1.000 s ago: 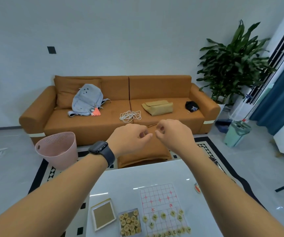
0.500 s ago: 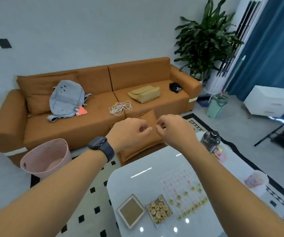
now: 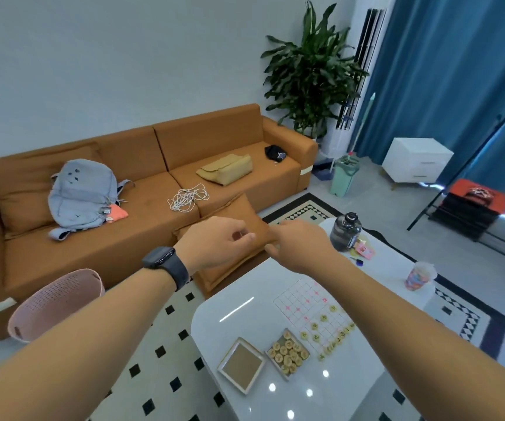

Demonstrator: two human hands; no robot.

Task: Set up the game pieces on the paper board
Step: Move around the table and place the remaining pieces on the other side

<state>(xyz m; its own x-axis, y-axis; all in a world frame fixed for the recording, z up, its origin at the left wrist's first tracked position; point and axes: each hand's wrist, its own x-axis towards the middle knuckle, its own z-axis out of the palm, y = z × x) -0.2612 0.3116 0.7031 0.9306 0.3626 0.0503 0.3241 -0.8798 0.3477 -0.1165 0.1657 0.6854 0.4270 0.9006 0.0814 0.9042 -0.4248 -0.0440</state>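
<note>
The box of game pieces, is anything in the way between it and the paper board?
Nothing visible. The box of pieces sits right beside the paper board on the white table, with only bare tabletop between them. The empty lid lies on the box's other side. Both hands, left and right, are raised well above.
</note>
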